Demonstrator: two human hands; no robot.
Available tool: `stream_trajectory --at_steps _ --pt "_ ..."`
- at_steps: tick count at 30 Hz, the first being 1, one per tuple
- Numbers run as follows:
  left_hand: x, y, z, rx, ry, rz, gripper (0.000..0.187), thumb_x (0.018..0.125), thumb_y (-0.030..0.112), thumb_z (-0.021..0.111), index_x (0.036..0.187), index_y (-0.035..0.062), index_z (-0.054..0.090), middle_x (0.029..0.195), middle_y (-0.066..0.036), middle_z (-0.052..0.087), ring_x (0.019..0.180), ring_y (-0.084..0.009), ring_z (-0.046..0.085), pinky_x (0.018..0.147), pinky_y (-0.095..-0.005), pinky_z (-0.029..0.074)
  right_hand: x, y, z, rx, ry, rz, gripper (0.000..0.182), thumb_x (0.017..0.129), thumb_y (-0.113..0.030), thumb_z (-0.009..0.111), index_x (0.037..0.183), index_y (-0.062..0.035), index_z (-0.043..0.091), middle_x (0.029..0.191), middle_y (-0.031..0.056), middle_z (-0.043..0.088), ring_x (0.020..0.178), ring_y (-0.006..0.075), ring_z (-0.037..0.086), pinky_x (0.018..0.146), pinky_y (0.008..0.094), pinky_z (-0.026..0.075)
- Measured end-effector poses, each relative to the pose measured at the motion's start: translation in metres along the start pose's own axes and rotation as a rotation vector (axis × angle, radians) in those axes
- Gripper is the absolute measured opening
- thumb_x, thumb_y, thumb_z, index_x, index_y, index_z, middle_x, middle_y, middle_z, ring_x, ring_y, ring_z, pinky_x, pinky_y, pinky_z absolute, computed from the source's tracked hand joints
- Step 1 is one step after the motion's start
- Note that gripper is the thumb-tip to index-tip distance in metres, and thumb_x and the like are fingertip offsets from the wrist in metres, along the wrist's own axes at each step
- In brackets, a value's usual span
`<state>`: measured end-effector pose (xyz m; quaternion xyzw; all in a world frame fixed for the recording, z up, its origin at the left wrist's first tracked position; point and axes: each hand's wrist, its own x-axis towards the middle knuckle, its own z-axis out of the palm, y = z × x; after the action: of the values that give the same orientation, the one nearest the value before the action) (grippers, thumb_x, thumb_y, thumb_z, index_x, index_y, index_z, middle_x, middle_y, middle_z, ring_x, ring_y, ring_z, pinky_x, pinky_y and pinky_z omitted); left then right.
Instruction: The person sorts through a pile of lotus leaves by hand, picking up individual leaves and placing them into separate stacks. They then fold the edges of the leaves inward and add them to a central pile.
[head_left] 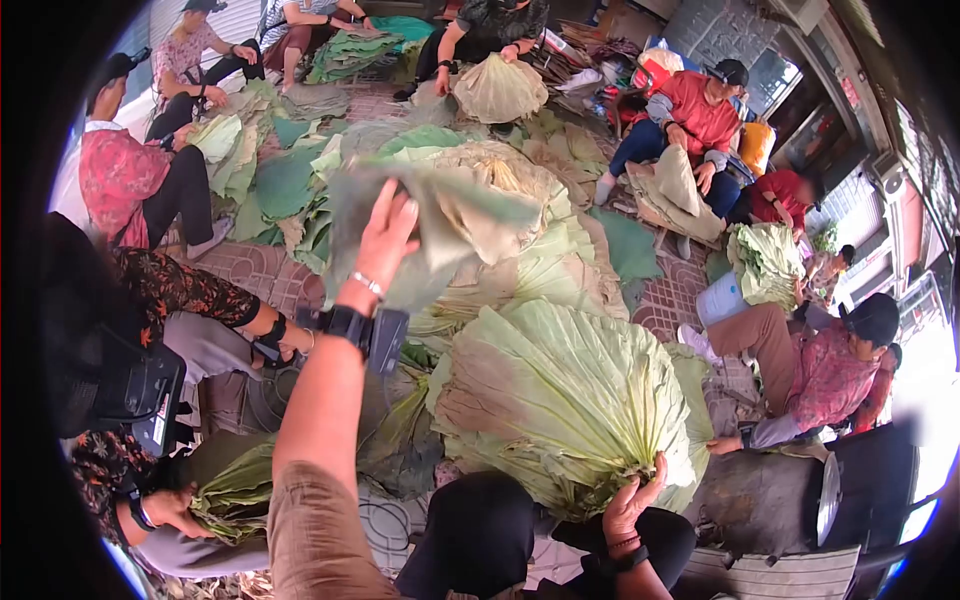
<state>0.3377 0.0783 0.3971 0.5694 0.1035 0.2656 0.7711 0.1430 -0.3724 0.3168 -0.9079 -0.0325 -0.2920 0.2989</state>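
My left hand (388,235) is stretched out over the central pile, with its fingers against a blurred grey-green leaf (440,225); the thumb side and the leaf's far edge are smeared by motion. Near my right knee, my right hand (632,500) grips the gathered stem end of a stack of large dried leaves (560,390). This stack fans out, pale green with brown patches, in front of my lap. Beyond both hands lies the wide leaf pile (570,265).
Several people sit around the pile, handling leaves. At my left, a co-worker's hand (175,510) holds a folded leaf bundle (235,495). A light blue bucket (722,298) stands at the right. Patterned paving (262,270) shows between the leaves.
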Motion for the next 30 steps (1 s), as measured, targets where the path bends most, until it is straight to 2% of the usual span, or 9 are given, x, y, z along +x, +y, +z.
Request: stream_trajectory --at_steps 3,5,8,10,13,16,18,20,30 --pt "0.017 0.041 0.033 -0.153 -0.123 0.026 0.049 0.090 0.036 0.057 0.130 0.0102 0.045 0.125 -0.009 0.054 0.099 -0.0229 0.059 0.079 -0.0337 0.047 0.005 -0.006 0.000 -0.013 0.024 0.003 0.052 0.086 -0.020 0.043 0.132 0.0027 0.034 0.133 0.0245 0.037 0.125 0.0387 0.034 0.106 0.0473 0.023" --pt "0.000 0.016 0.028 -0.121 -0.272 -0.178 0.046 0.089 0.036 0.058 0.126 0.0110 0.049 0.117 -0.007 0.058 0.094 -0.0185 0.061 0.075 -0.0315 0.048 0.004 -0.008 -0.003 -0.021 0.001 0.006 0.052 0.087 -0.017 0.041 0.134 0.0026 0.032 0.135 0.0233 0.035 0.127 0.0372 0.032 0.107 0.0453 0.021" --pt "-0.064 -0.081 -0.015 0.165 -0.127 -0.461 0.032 0.088 0.029 0.060 0.114 0.0108 0.055 0.099 -0.002 0.062 0.080 -0.0141 0.061 0.062 -0.0258 0.047 0.004 -0.009 -0.002 -0.045 -0.013 -0.006 0.052 0.090 -0.021 0.040 0.136 0.0031 0.029 0.138 0.0219 0.032 0.129 0.0358 0.030 0.108 0.0437 0.020" --pt "-0.115 -0.194 -0.075 0.522 -0.139 -0.395 0.024 0.085 0.026 0.062 0.103 0.0103 0.062 0.078 -0.002 0.060 0.070 -0.0131 0.060 0.052 -0.0257 0.046 0.004 -0.006 -0.001 -0.024 -0.010 -0.009 0.053 0.091 -0.023 0.039 0.136 0.0033 0.029 0.137 0.0216 0.033 0.129 0.0351 0.031 0.108 0.0436 0.020" --pt "-0.203 -0.252 -0.128 0.753 -0.147 -0.545 0.023 0.083 0.027 0.063 0.096 0.0080 0.063 0.069 -0.002 0.057 0.065 -0.0141 0.059 0.052 -0.0277 0.047 0.006 -0.010 -0.001 -0.011 0.001 -0.015 0.054 0.092 -0.026 0.039 0.136 0.0035 0.029 0.137 0.0213 0.034 0.128 0.0342 0.031 0.108 0.0435 0.020" --pt "-0.252 -0.292 -0.174 0.646 -0.191 -1.023 0.026 0.078 0.028 0.066 0.095 0.0081 0.064 0.074 -0.006 0.063 0.065 -0.0218 0.063 0.056 -0.0356 0.050 0.004 -0.005 0.004 0.010 0.032 -0.009 0.055 0.094 -0.031 0.038 0.136 0.0043 0.029 0.137 0.0211 0.034 0.127 0.0339 0.032 0.108 0.0427 0.021" --pt "-0.277 -0.326 -0.216 1.557 -0.985 -0.139 0.028 0.073 0.028 0.068 0.094 0.0100 0.065 0.083 -0.011 0.067 0.070 -0.0306 0.064 0.062 -0.0427 0.051 0.006 -0.008 0.006 0.040 0.050 -0.017 0.055 0.093 -0.028 0.040 0.135 0.0051 0.029 0.137 0.0220 0.033 0.127 0.0341 0.032 0.108 0.0437 0.021" --pt "-0.288 -0.330 -0.224 1.552 -0.843 -0.460 0.032 0.070 0.028 0.068 0.097 0.0127 0.065 0.091 -0.014 0.067 0.079 -0.0349 0.064 0.070 -0.0459 0.051 0.006 -0.014 0.005 0.090 0.028 0.054 0.056 0.095 -0.031 0.038 0.137 0.0048 0.028 0.137 0.0213 0.032 0.127 0.0324 0.032 0.108 0.0421 0.021" --pt "-0.304 -0.359 -0.210 1.320 -0.400 -0.729 0.031 0.075 0.031 0.066 0.098 0.0103 0.061 0.079 -0.013 0.064 0.074 -0.0315 0.063 0.067 -0.0430 0.050 0.001 0.011 0.012 0.128 0.067 0.034 0.055 0.093 -0.031 0.039 0.137 0.0004 0.028 0.137 0.0194 0.032 0.124 0.0305 0.034 0.105 0.0450 0.025"
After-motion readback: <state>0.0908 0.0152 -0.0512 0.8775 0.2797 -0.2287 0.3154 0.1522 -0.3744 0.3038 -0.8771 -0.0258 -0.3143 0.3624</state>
